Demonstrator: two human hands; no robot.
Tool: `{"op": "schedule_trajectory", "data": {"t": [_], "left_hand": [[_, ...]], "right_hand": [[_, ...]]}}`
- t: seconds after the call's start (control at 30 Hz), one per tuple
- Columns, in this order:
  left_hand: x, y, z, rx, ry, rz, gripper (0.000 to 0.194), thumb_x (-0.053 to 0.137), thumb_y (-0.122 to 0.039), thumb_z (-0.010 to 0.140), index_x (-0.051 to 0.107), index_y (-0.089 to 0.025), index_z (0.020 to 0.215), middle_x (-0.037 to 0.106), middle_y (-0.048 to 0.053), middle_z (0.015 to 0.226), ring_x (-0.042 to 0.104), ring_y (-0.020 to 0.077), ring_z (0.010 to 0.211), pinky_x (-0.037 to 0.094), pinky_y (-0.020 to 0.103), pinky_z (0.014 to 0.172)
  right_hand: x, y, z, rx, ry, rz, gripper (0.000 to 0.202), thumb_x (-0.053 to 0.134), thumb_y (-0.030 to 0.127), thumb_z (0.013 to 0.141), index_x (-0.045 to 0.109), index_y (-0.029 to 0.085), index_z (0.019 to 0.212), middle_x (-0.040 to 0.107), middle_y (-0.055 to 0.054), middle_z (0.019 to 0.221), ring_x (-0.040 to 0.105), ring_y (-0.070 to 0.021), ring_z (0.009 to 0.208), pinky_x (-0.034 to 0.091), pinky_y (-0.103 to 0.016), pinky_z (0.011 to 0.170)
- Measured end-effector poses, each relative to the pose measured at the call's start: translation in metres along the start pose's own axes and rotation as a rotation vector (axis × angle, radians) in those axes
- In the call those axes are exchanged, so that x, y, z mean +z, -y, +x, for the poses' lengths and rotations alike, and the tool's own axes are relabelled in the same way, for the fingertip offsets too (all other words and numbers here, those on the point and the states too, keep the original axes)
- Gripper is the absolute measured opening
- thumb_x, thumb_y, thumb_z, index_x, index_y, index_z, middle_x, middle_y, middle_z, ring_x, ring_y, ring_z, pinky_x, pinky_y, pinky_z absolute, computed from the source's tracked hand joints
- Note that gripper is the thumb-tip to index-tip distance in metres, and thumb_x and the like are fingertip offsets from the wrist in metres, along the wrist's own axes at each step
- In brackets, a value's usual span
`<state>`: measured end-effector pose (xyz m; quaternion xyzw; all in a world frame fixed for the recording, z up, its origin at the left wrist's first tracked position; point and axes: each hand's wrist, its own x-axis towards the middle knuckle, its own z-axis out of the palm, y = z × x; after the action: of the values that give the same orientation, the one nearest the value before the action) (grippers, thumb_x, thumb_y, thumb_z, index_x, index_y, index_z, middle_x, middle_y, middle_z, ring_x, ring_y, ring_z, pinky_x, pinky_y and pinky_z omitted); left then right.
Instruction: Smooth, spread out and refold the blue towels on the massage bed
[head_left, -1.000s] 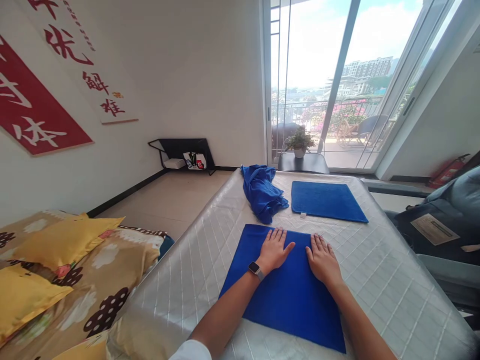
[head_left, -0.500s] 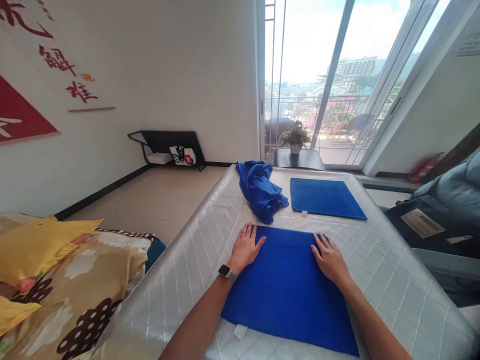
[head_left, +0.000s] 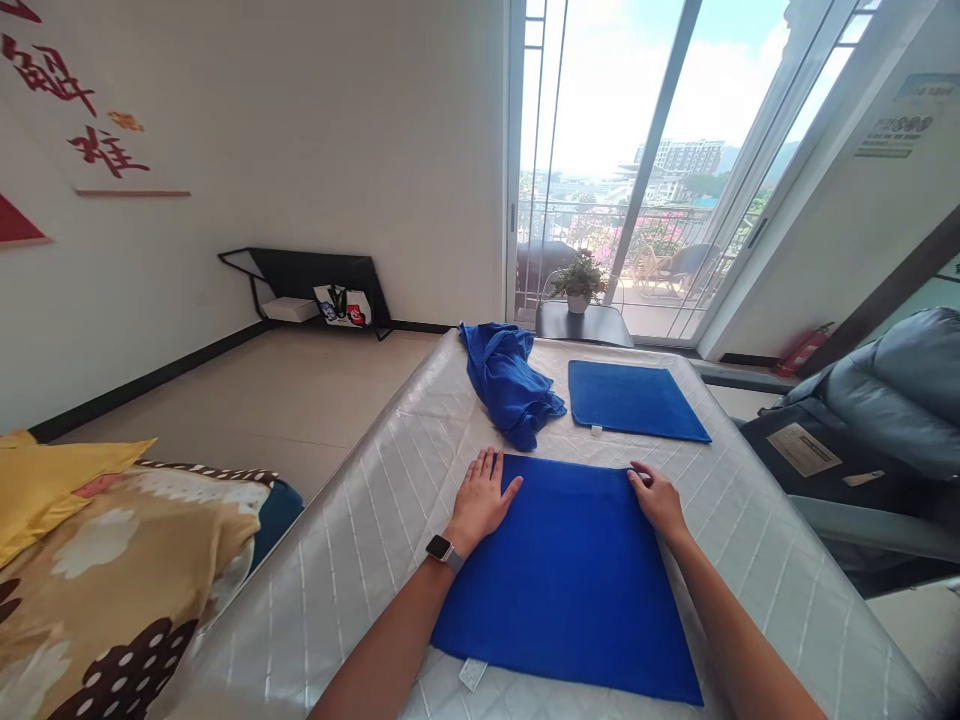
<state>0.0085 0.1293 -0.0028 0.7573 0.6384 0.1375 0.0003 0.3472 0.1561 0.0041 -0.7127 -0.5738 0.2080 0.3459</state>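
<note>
A flat blue towel (head_left: 562, 580) with a white tag lies in front of me on the covered table. My left hand (head_left: 484, 497) rests flat on its far left corner, fingers stretched out, with a watch on the wrist. At the far right corner my right hand (head_left: 657, 497) has its fingers curled and thumb and fingertips pinched on the towel's edge. Beyond it lies a smaller folded blue towel (head_left: 637, 400), and to the left of that a crumpled heap of blue cloth (head_left: 510, 385).
Silvery quilted sheeting (head_left: 375, 530) covers the table. A potted plant (head_left: 578, 280) stands on a black chair (head_left: 585, 325) past the far edge. Patterned bedding (head_left: 142, 570) is at the left, a grey padded chair (head_left: 892, 400) at the right.
My right hand has gone from lying flat to pinching the towel's far right corner. The left hand stays flat. The view has shifted slightly to the right.
</note>
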Motion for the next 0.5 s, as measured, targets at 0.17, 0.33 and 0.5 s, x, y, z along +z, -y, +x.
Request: {"op": "schedule_trajectory", "data": {"t": [0.17, 0.33, 0.5], "left_hand": [[0.003, 0.001, 0.000, 0.005, -0.010, 0.029, 0.076, 0.019, -0.060, 0.101, 0.037, -0.004, 0.150, 0.034, 0.020, 0.156, 0.027, 0.0310, 0.147, 0.028, 0.049, 0.118], [0.005, 0.002, 0.000, 0.012, -0.026, 0.048, 0.076, 0.018, -0.061, 0.101, 0.037, -0.005, 0.150, 0.034, 0.019, 0.156, 0.027, 0.0302, 0.147, 0.028, 0.048, 0.118], [0.004, 0.002, 0.000, 0.006, -0.002, 0.044, 0.075, 0.019, -0.060, 0.101, 0.036, -0.006, 0.151, 0.031, 0.018, 0.157, 0.024, 0.0298, 0.147, 0.027, 0.049, 0.119]], "right_hand": [[0.004, -0.001, 0.008, -0.006, -0.011, 0.033, 0.046, 0.047, 0.042, 0.081, 0.069, 0.017, 0.113, 0.073, -0.009, 0.099, 0.068, -0.0221, 0.084, 0.050, -0.034, 0.077], [0.010, -0.001, 0.003, -0.076, -0.097, -0.010, 0.042, 0.044, 0.037, 0.085, 0.067, 0.015, 0.111, 0.070, -0.011, 0.104, 0.066, -0.0200, 0.081, 0.049, -0.034, 0.081], [0.009, 0.005, -0.007, -0.155, -0.177, -0.319, 0.039, 0.040, 0.032, 0.093, 0.067, 0.016, 0.116, 0.067, -0.013, 0.115, 0.061, -0.0260, 0.103, 0.046, -0.039, 0.092]]}}
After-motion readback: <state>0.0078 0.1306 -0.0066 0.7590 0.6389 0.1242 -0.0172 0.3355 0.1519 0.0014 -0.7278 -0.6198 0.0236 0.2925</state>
